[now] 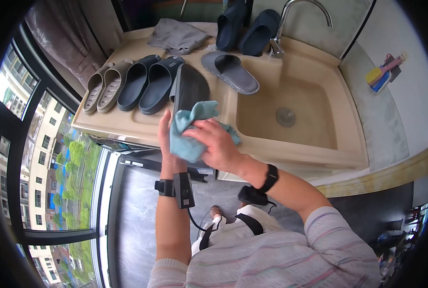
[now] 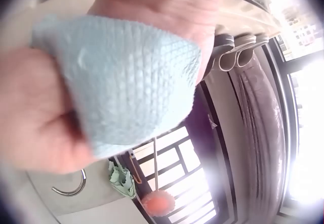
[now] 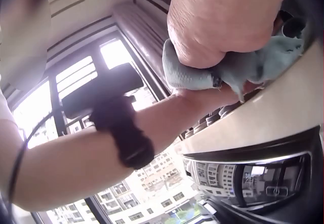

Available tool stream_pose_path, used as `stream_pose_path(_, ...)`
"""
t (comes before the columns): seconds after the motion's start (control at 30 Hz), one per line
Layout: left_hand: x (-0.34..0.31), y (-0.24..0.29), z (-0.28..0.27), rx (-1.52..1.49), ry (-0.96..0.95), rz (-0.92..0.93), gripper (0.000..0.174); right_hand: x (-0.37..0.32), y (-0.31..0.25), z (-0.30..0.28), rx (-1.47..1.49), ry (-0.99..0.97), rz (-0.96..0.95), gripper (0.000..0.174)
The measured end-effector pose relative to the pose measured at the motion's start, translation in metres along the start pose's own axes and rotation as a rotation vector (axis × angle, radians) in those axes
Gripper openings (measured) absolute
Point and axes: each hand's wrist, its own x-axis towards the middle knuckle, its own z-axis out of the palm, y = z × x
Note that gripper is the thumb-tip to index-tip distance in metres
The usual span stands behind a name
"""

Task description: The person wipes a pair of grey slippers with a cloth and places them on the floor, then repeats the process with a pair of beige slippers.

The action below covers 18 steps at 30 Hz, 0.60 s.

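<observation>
In the head view a dark grey slipper [image 1: 192, 86] stands tilted at the counter's front edge, its lower end behind a light blue cloth [image 1: 187, 144]. The left hand [image 1: 170, 151] holds that lower end, thumb up along the left side; its other fingers are hidden. From the right, the right hand [image 1: 216, 144] grips the cloth with bent fingers against the slipper. The left wrist view shows the cloth [image 2: 131, 82] spread between the left hand's base [image 2: 157, 4] and the right hand [image 2: 38, 113]. Bunched cloth [image 3: 190, 75] lies under the right hand [image 3: 223, 24] in the right wrist view.
Beige slippers [image 1: 111, 85] and navy slippers [image 1: 159, 85] line the counter's left. A grey slipper [image 1: 231, 72] lies by the sink [image 1: 310, 120]. Behind are a grey cloth [image 1: 178, 36], dark slippers [image 1: 259, 32] and a faucet [image 1: 276, 48]. Brushes [image 1: 386, 73] hang at right.
</observation>
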Motion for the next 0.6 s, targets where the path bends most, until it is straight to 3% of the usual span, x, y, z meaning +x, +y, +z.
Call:
stream_pose_path(0.03, -0.003, 0.000, 0.008, 0.000, 0.027, -0.071, 0.043, -0.001, 0.004, 0.008, -0.129, -0.022, -0.023, 0.039)
stream_pose_path(0.07, 0.001, -0.005, -0.007, 0.000, 0.059, -0.024, 0.042, -0.001, 0.008, 0.014, -0.257, -0.042, -0.051, 0.034)
stream_pose_path(0.1, 0.001, -0.011, -0.004, -0.147, -0.035, -0.089, 0.043, 0.005, 0.010, 0.016, -0.248, -0.041, -0.068, 0.034)
stream_pose_path(0.2, -0.011, -0.030, 0.012, -0.154, -0.033, -0.081, 0.045, 0.021, 0.027, 0.013, -0.288, -0.109, 0.155, 0.015)
stream_pose_path(0.27, -0.014, -0.043, 0.027, -0.014, 0.196, 0.038, 0.048, 0.036, 0.040, 0.009, -0.293, -0.115, 0.158, 0.015)
stream_pose_path(0.37, -0.018, -0.044, 0.034, 0.037, 0.224, 0.047, 0.050, 0.051, 0.051, 0.006, -0.304, -0.164, 0.160, 0.017)
stream_pose_path(0.43, -0.024, -0.047, 0.042, 0.006, 0.215, 0.070, 0.046, 0.062, 0.066, 0.007, -0.326, -0.107, 0.337, 0.018)
stream_pose_path(0.5, -0.046, -0.052, 0.063, 0.535, 0.191, 0.059, 0.047, 0.076, 0.094, -0.012, -0.386, -0.022, 0.472, 0.023)
stream_pose_path(0.57, -0.055, -0.057, 0.075, 0.571, 0.285, 0.108, 0.053, 0.084, 0.116, -0.035, -0.362, 0.057, 0.574, 0.020)
stream_pose_path(0.6, -0.058, -0.056, 0.077, 0.789, 0.302, 0.145, 0.053, 0.087, 0.120, -0.045, -0.323, 0.136, 0.553, 0.018)
